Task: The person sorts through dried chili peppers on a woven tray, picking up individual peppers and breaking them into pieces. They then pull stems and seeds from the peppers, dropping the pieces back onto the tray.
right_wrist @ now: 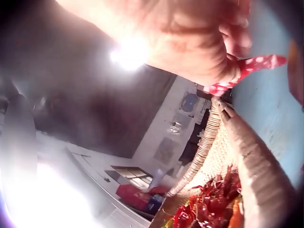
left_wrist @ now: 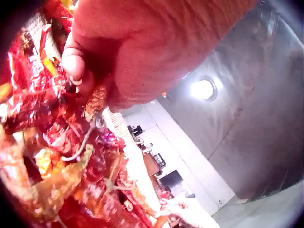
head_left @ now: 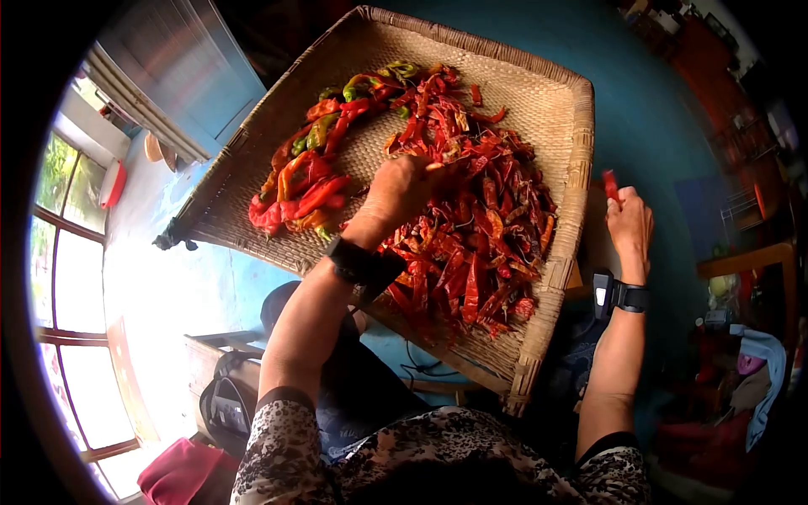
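Note:
A square woven basket tray (head_left: 539,76) holds a big heap of dried red chili peppers (head_left: 471,278). My left hand (head_left: 394,195) is over the heap's left part, fingers curled down among the pods. In the left wrist view, a shrivelled brownish chili pepper (left_wrist: 96,102) sits right at that hand's curled fingers. Outside the tray's right rim, my right hand (head_left: 631,225) pinches a red chili pepper (head_left: 610,185). Its tip sticks out past the fingers in the right wrist view, pale spots on the red skin (right_wrist: 261,62).
Fresher red and green peppers (head_left: 311,181) lie in a curved band on the tray's left side. A bare strip of weave separates them from the heap. At left are windows (head_left: 76,295) and a black bag (head_left: 227,396); a wooden chair (head_left: 749,261) stands at right.

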Motion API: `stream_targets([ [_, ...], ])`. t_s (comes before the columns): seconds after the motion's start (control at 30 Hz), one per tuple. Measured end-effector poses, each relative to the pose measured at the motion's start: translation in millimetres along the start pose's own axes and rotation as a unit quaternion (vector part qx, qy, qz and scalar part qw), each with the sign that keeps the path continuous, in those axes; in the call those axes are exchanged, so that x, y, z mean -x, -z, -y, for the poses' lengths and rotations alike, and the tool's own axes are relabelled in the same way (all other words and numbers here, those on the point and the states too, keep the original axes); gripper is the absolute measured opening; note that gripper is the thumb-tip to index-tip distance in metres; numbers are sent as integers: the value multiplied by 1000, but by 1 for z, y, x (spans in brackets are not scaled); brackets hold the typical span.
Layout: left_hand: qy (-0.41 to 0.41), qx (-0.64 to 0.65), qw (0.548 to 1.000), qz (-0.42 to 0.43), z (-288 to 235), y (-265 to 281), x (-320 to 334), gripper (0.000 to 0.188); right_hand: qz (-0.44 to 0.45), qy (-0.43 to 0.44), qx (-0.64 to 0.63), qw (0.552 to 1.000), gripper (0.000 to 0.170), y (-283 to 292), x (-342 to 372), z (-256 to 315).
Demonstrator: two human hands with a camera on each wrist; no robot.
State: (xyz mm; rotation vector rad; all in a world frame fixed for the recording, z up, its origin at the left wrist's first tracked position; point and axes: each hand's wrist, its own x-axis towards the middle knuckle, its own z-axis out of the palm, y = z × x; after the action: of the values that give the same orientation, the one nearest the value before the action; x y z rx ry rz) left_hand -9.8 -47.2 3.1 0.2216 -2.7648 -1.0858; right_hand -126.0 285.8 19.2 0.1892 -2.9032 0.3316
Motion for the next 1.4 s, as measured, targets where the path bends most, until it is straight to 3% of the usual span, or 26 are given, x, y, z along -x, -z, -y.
stream_targets([
  [0.07,-46,-80,996,-14,8,-16,-2,23,-78,75,-27,994,32,-6,8,5],
  [0.1,-47,-79,996,-15,10,-21,-3,23,-56,91,-96,990,38,-8,8,12],
  [0.2,-71,-139,988,-6,9,-29,-2,21,-40,200,-259,944,24,-11,21,49],
  [0.3,-78,-151,985,-17,1,-22,-2,22,52,244,-362,898,15,-12,31,86],
  [0.37,-83,-24,995,-52,-4,-13,-1,21,65,284,-413,863,14,-21,32,102],
  [0.4,-84,-25,995,-49,-9,-7,2,21,80,293,-421,855,14,-20,33,110],
  [0.47,-28,213,976,29,-17,4,8,18,117,270,-462,837,20,-22,37,123],
  [0.5,-87,240,966,38,-16,3,8,20,139,257,-472,832,22,-23,39,129],
  [0.6,-101,300,945,85,-22,-4,16,21,159,291,-425,842,26,-25,37,133],
  [0.67,-111,251,956,102,-19,-7,14,22,141,274,-553,774,26,-35,43,136],
  [0.7,-104,249,957,107,-21,-9,15,22,200,226,-535,789,23,-26,43,132],
  [0.73,-94,247,958,114,-21,-10,17,22,217,192,-559,777,18,-26,43,128],
  [0.8,-112,242,960,91,-18,-11,15,26,187,160,-604,758,17,-21,41,120],
  [0.87,-84,176,978,68,-27,3,19,29,141,111,-616,767,19,-7,35,104],
  [0.9,-149,142,978,11,-23,2,19,29,99,112,-598,788,19,-9,26,88],
  [1.0,-191,28,981,-27,-11,4,20,27,-27,93,-526,845,19,-5,3,39],
  [1.07,-173,1,985,4,-1,3,21,36,-62,62,-461,883,21,-7,-7,8],
  [1.1,-212,-83,973,-28,6,-1,24,44,-105,78,-366,921,21,-12,-13,-12],
  [1.13,-250,-167,952,-59,8,-2,27,54,-94,38,-264,959,25,-12,-15,-21],
  [1.17,-235,-166,958,-8,11,1,29,71,-141,59,-144,978,31,-17,-11,-28],
  [1.2,-234,-167,958,-7,7,6,35,71,-187,79,-22,979,38,-15,-3,-25],
  [1.27,-292,-167,939,76,-10,13,51,75,-67,95,-200,973,51,-14,4,-16],
  [1.3,-337,-174,920,99,-19,13,59,78,9,130,-313,941,50,-7,16,0],
  [1.37,-413,-150,882,168,-27,3,75,79,154,235,-302,911,59,-4,26,12],
  [1.4,-426,-124,871,209,-32,-2,85,80,249,186,-317,896,63,5,39,31],
])
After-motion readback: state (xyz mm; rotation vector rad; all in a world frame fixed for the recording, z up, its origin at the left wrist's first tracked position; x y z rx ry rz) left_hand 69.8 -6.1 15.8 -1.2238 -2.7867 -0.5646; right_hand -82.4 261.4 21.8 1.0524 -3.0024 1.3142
